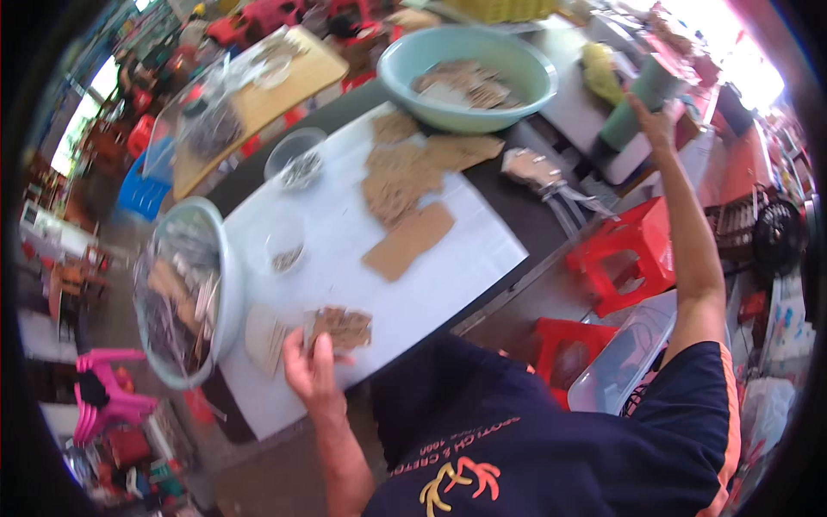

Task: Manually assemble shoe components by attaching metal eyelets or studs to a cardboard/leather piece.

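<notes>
My left hand (pixel 315 369) is closed on a small brown cardboard piece (pixel 345 326), thumb on top, above the near edge of the white-covered table (pixel 413 319). Far out to the right, my right hand (pixel 656 122) reaches up to a tall green cylinder (pixel 637 102), its fingers against the side. The cylinder is tilted and a little blurred. Several brown cardboard pieces (pixel 398 185) lie overlapping at the table's far side, with a plain rectangular one (pixel 409 241) nearest me. Beside my left hand rests a pale flat piece (pixel 264 338).
A pale green basin (pixel 388 65) with brown pieces stands at the far edge. Another basin (pixel 226 284), full of mixed scraps, is at left. Two clear bowls (pixel 297 142) hold small grey bits. Red stools (pixel 624 250), a clear bin (pixel 624 353) and a fan (pixel 778 226) are at right.
</notes>
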`<action>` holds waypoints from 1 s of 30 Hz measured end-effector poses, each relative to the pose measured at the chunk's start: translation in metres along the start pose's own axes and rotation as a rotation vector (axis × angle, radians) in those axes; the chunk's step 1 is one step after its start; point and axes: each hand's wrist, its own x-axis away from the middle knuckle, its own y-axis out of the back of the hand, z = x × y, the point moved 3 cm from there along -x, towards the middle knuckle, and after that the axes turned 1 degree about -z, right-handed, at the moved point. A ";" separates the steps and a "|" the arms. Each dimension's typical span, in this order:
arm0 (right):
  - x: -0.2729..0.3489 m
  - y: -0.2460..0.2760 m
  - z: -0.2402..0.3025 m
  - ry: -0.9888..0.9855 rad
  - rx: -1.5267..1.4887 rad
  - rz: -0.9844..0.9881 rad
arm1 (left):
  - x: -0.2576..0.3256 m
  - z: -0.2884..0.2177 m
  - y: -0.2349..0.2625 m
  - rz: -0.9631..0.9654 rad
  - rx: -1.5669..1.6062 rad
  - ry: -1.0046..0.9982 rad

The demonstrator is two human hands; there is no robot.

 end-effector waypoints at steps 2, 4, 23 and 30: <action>-0.010 0.009 -0.018 0.058 0.203 -0.018 | -0.005 -0.003 -0.003 0.007 0.024 0.021; -0.048 0.059 -0.072 0.373 1.236 -0.139 | -0.014 -0.001 -0.012 0.058 0.158 0.051; 0.326 -0.038 0.400 -0.216 -0.929 1.643 | -0.004 -0.039 -0.015 0.017 0.162 0.015; 0.343 -0.047 0.410 -0.379 -1.007 1.722 | -0.006 -0.037 -0.005 0.008 0.272 0.076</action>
